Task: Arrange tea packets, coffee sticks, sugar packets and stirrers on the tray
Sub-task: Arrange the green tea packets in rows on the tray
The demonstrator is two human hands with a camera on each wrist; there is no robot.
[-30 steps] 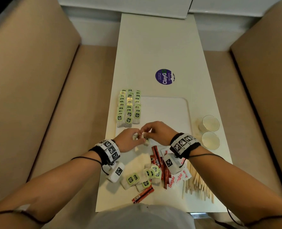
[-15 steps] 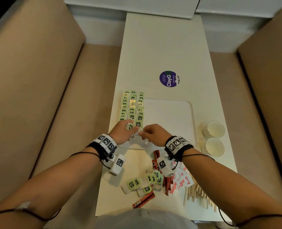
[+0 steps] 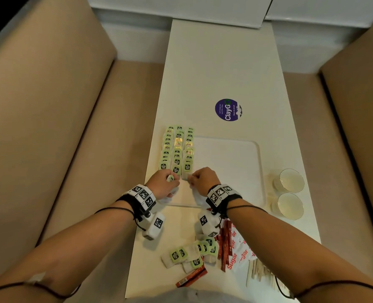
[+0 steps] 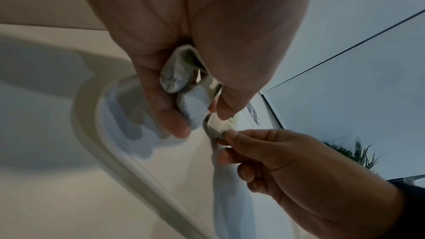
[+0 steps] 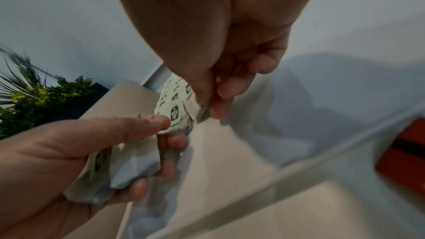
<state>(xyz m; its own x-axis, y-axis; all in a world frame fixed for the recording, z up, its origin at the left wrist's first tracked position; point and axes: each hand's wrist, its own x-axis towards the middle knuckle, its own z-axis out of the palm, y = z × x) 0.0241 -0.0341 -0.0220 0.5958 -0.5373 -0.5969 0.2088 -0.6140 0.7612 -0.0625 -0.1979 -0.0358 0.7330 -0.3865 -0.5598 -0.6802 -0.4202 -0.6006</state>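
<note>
Rows of green-labelled tea packets (image 3: 177, 149) lie along the left side of the white tray (image 3: 231, 162). My left hand (image 3: 167, 182) holds a small bunch of tea packets (image 4: 184, 86) in its curled fingers, just below the rows. My right hand (image 3: 200, 179) pinches one tea packet (image 5: 195, 112) by its lower edge at the near end of the right row. In the right wrist view, the left thumb (image 5: 128, 128) presses on the held bunch (image 5: 128, 166). Loose tea packets (image 3: 189, 253), red coffee sticks (image 3: 224, 243), sugar packets (image 3: 240, 252) and wooden stirrers (image 3: 259, 274) lie near the table's front edge.
Two clear cups (image 3: 290, 193) stand right of the tray. A round purple sticker (image 3: 228, 110) is on the table beyond it. Beige benches (image 3: 50, 127) flank the narrow white table (image 3: 220, 62). A plant (image 5: 30, 97) shows in the right wrist view.
Both hands have moved forward from the tray's near edge up to the near end of the tea rows, carrying packets. The head view has shifted slightly.
</note>
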